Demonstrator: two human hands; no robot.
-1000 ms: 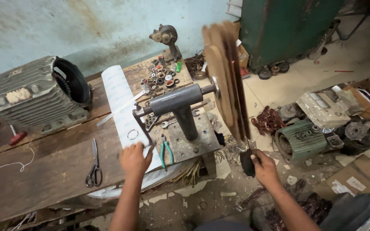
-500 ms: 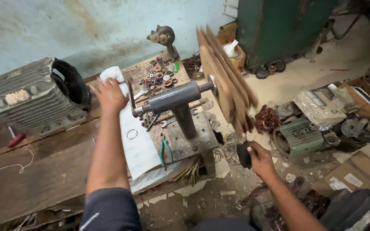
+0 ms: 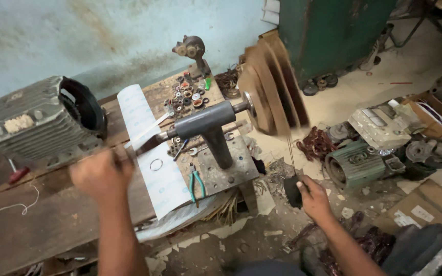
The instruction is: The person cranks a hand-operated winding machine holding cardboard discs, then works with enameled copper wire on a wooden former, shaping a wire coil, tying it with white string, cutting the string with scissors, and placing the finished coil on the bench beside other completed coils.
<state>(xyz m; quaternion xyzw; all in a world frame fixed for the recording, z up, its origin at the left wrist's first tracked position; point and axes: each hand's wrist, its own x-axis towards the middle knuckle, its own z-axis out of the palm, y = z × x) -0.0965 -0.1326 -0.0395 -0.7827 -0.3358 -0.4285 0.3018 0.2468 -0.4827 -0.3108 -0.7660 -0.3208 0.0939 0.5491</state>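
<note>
The left hand [image 3: 101,174], blurred, grips the crank handle [image 3: 147,144] of the one winding machine [image 3: 213,122] near the worktop's [image 3: 31,230] front edge. The right hand [image 3: 313,197] pinches thin wire [image 3: 290,153] beneath wooden formers [image 3: 269,89], over open floor

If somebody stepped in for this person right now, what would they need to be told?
Left hand: blurred, closed on the crank handle of the winding machine. Its wooden former is blurred too.
Right hand: low beside the bench, gripping a small dark block; a thin wire runs up from it to the former.
Nearby: white paper sheet, green-handled pliers, ribbed motor housing.
Done: wire reaches the former. How much winding is left cannot be told.
</note>
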